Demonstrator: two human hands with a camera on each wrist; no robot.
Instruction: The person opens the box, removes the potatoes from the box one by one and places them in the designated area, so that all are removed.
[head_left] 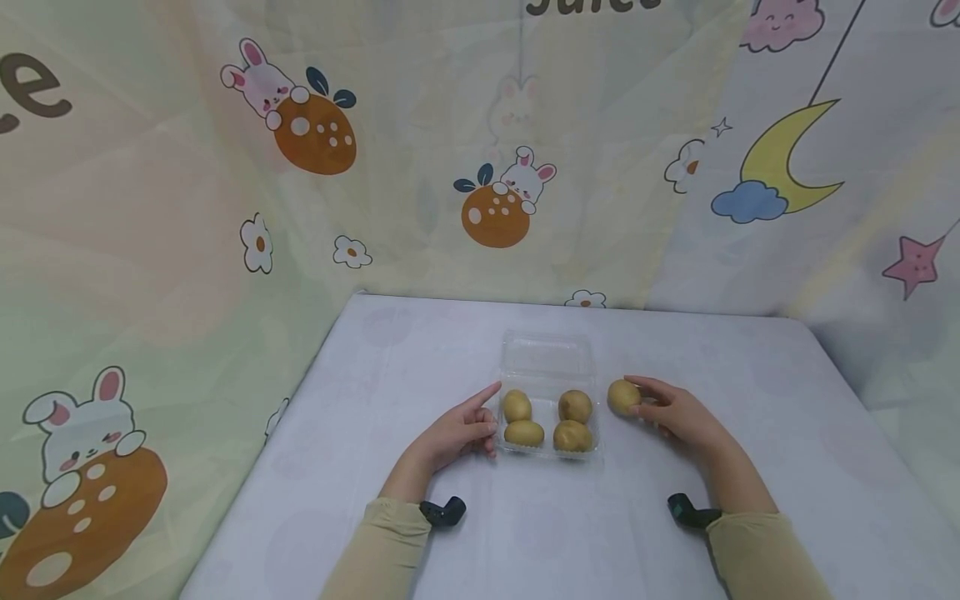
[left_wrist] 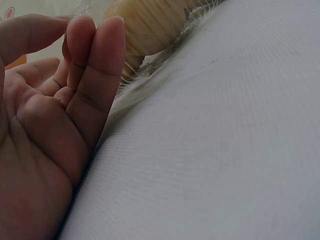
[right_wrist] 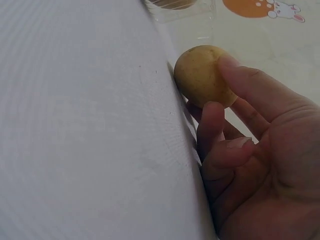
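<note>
A clear plastic clamshell box (head_left: 550, 423) lies on the table with its lid (head_left: 547, 356) folded back. Inside are several small yellow-brown potatoes, one of them a potato (head_left: 575, 406) at the back right. My left hand (head_left: 459, 429) is at the box's left side, index finger stretched along it, thumb and other fingers bent at the rim; in the left wrist view the thumb tip meets the plastic. To the right of the box, my right hand (head_left: 678, 414) pinches another potato (right_wrist: 202, 75) between thumb and fingers, low at the tabletop.
A white cloth (head_left: 390, 350) covers the table. Behind and beside it hangs a printed curtain (head_left: 420, 108) with rabbits, a moon and flowers. Each wrist wears a black camera, such as the left one (head_left: 444, 512).
</note>
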